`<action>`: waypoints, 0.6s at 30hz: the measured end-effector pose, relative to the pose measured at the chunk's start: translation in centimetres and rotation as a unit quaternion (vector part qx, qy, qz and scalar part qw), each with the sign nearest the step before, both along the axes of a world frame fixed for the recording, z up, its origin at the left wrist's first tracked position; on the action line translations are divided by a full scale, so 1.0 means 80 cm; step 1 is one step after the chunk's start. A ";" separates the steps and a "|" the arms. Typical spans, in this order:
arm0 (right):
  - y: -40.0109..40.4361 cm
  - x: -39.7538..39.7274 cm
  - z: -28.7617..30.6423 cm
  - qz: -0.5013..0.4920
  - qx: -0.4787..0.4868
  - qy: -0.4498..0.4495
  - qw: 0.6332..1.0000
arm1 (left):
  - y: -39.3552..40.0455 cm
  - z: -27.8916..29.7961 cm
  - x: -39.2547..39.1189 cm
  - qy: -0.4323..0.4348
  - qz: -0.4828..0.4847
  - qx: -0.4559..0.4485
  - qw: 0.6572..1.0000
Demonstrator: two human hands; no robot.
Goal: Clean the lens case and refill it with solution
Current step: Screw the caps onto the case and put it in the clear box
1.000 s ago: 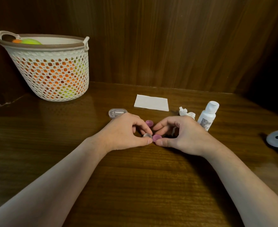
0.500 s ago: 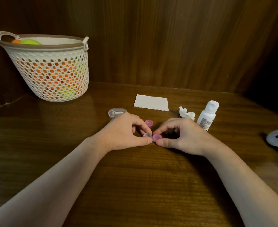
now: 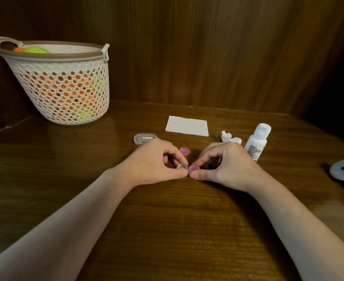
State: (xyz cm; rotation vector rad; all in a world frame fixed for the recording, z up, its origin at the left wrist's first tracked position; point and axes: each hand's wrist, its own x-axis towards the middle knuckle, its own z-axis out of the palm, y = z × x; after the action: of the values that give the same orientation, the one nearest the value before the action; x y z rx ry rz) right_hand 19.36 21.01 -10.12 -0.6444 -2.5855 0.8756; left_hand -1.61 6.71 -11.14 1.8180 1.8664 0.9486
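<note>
From my remote seat: at the middle of the table point(image 3: 167, 230), just in front of the folded white napkin point(image 3: 187, 125), my left hand point(image 3: 153, 163) pinches the clear lens case point(image 3: 182, 166) between thumb and curled fingers, while my right hand point(image 3: 225, 165) pinches a pink cap point(image 3: 194, 168) at the case's other well. A second pink cap point(image 3: 184, 151) lies loose between the case and the napkin. To the napkin's right sit a crumpled tissue point(image 3: 231, 137) and the capped solution bottle point(image 3: 257, 141); to its left, a small clear box point(image 3: 144, 138). Wiping looks done (the used tissue suggests so); whether solution is in, I cannot tell. One cap, at least, remains to fit.
</note>
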 end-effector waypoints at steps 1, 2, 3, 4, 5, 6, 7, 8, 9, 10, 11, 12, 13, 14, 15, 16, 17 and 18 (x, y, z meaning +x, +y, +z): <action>0.001 0.001 0.002 0.004 -0.002 -0.009 1.000 | 0.000 0.000 0.000 -0.001 0.000 0.000 1.000; 0.001 0.001 0.003 0.014 -0.005 -0.021 1.000 | 0.000 0.000 0.001 -0.004 0.000 0.000 1.000; 0.002 0.002 0.005 0.030 -0.007 -0.032 0.999 | -0.001 0.000 0.001 -0.008 0.001 -0.001 1.000; 0.003 0.003 0.007 0.046 -0.010 -0.039 0.998 | -0.001 0.000 0.001 -0.011 0.002 -0.002 1.000; 0.003 0.004 0.007 0.057 -0.012 -0.041 0.997 | -0.001 0.000 0.001 -0.011 0.003 -0.004 1.000; 0.004 0.004 0.007 0.061 -0.014 -0.040 0.997 | -0.001 0.000 0.001 -0.009 0.004 -0.005 1.000; 0.004 0.004 0.007 0.058 -0.014 -0.037 0.998 | 0.000 0.000 0.001 -0.007 0.005 -0.005 1.000; 0.004 0.004 0.006 0.050 -0.016 -0.032 0.998 | 0.000 0.000 0.001 -0.007 0.005 -0.005 1.000; 0.003 0.004 0.004 0.041 -0.017 -0.026 0.999 | 0.000 0.001 0.002 -0.009 0.005 -0.005 1.000; 0.003 0.003 0.003 0.032 -0.017 -0.021 0.999 | 0.000 0.001 0.002 -0.011 0.006 -0.006 1.000; 0.003 0.002 0.002 0.025 -0.016 -0.017 0.999 | 0.000 0.001 0.002 -0.013 0.006 -0.006 1.000; 0.003 0.001 0.001 0.020 -0.013 -0.015 1.000 | -0.001 0.001 0.002 -0.014 0.005 -0.007 1.000; 0.003 0.000 0.000 0.016 -0.010 -0.013 1.000 | -0.001 0.002 0.002 -0.014 0.004 -0.007 1.000; 0.003 0.000 0.000 0.014 -0.009 -0.012 1.000 | -0.001 0.002 0.003 -0.014 0.002 -0.007 1.000; 0.003 -0.001 0.000 0.013 -0.009 -0.012 1.000 | -0.001 0.003 0.003 -0.014 0.001 -0.007 1.000; 0.003 -0.001 -0.001 0.012 -0.008 -0.011 1.000 | -0.001 0.003 0.003 -0.014 0.000 -0.006 1.000; 0.003 -0.001 -0.001 0.011 -0.005 -0.008 1.000 | -0.001 0.003 0.003 -0.015 -0.001 -0.005 1.000; 0.003 -0.002 -0.001 0.010 -0.002 -0.005 1.000 | -0.002 0.004 0.004 -0.015 -0.002 -0.005 1.000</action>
State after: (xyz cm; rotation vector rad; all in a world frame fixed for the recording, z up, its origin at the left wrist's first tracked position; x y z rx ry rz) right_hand 19.24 21.22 -10.23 -0.6262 -2.6036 0.8863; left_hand -1.31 6.59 -10.85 1.7909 1.8469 0.9582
